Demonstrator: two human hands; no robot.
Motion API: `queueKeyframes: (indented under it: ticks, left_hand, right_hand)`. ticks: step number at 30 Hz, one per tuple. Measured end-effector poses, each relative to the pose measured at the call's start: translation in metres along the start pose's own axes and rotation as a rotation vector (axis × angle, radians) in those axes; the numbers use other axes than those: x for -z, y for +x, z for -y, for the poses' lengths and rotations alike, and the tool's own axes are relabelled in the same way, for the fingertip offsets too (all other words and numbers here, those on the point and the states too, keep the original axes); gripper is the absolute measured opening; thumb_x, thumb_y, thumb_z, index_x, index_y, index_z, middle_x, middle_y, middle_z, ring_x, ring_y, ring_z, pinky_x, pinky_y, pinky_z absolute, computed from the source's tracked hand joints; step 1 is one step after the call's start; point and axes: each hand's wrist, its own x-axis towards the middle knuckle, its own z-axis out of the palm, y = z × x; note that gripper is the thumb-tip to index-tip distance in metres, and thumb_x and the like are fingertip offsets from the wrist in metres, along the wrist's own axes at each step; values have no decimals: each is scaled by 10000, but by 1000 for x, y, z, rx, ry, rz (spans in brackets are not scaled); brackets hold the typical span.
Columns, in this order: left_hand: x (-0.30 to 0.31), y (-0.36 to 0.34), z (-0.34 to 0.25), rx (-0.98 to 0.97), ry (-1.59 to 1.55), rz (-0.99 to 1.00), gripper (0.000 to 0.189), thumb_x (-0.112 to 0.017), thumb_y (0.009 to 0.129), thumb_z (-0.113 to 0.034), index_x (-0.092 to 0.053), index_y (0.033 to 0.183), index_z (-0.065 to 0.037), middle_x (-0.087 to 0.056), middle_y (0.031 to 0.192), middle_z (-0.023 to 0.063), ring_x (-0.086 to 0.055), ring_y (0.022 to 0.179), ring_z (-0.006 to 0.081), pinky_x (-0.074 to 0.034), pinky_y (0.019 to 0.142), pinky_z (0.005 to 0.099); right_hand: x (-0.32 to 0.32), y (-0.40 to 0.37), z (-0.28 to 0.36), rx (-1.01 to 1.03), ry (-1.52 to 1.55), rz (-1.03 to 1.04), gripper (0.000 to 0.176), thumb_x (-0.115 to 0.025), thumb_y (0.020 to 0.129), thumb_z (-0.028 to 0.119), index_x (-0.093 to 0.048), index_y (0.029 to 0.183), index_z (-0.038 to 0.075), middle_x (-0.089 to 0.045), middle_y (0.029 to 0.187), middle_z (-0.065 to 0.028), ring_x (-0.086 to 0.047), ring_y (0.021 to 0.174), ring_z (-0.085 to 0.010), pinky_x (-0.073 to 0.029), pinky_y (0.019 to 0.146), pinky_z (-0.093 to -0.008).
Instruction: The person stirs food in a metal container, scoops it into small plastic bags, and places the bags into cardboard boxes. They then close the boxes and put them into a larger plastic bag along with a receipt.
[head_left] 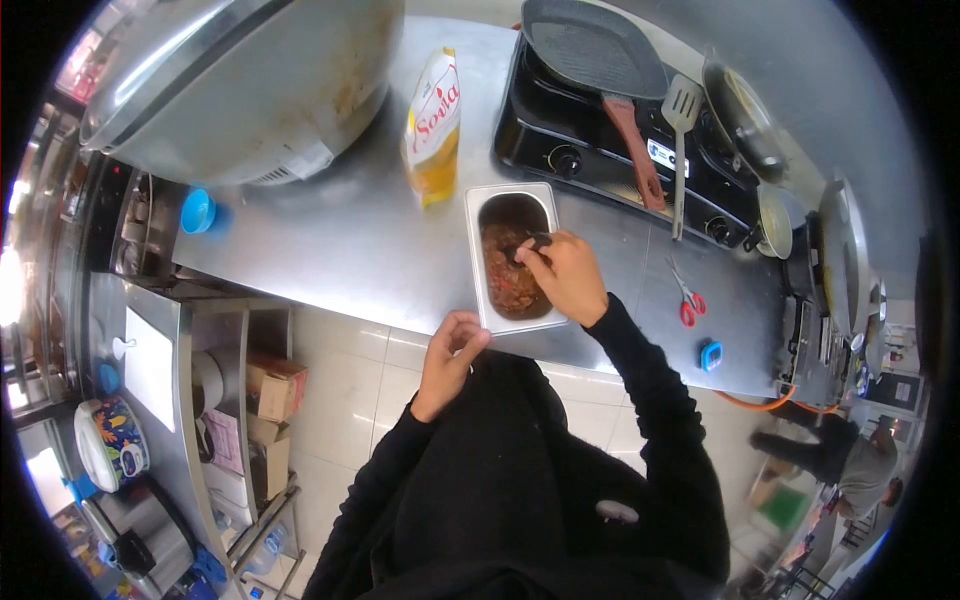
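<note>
A deep rectangular metal food pan stands near the front edge of the steel counter. Brown, chunky sauce with reddish bits covers its bottom. My right hand reaches over the pan's right rim, fingers closed on the black handle of a utensil. The utensil's lower end is hidden in the sauce and behind my fingers. At the near left corner of the pan, my left hand grips the rim between thumb and fingers. Beyond the pan, a Sovia oil pouch stands upright.
A black gas stove bears a square grill pan and a slotted spatula. Red-handled scissors and a blue timer lie to the right. Leftward are a large metal bowl and a blue cup. Another person stands far right.
</note>
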Motion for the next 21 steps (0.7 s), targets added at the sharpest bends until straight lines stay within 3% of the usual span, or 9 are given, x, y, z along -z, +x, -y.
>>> queueKeyframes:
  ticks: [8,11,15,20,21]
  left_hand:
    - [2,0,7,3,-1,33,180,-597,888,-148,-511,1012,-50,-604,867,2,-557,818,75,-411,723,206]
    - [1,1,6,-3,-17,46,173,-590,893,-145,-512,1015,-51,-598,867,-3,-542,811,70,-401,729,208]
    - [2,0,4,12,-15,71,161,-577,901,-142,-514,1013,-46,-591,892,2,-543,846,75,-395,762,209]
    - [-4,-1,-4,63,-149,99,159,-529,924,-124,-477,1052,-44,-590,915,25,-563,893,108,-411,821,233]
    - [-6,-1,-5,71,-183,102,162,-517,930,-120,-466,1063,-45,-591,915,31,-568,899,115,-414,832,238]
  right_hand:
    - [20,-27,3,-278,383,35,170,-561,807,122,-664,745,2,-650,750,-139,-590,550,-264,-436,531,-328]
    - [24,-35,15,-255,466,-131,121,-583,797,81,-661,744,4,-650,731,-100,-571,562,-240,-428,525,-309]
    - [41,-34,31,3,129,-188,49,-625,768,55,-668,785,38,-650,754,-46,-536,632,-214,-434,585,-300]
    - [28,-17,17,375,-99,-71,116,-647,724,60,-668,838,77,-631,774,1,-513,803,-204,-422,695,-313]
    - [24,-11,11,373,-126,-25,125,-648,716,63,-668,838,79,-629,773,2,-505,817,-205,-421,702,-319]
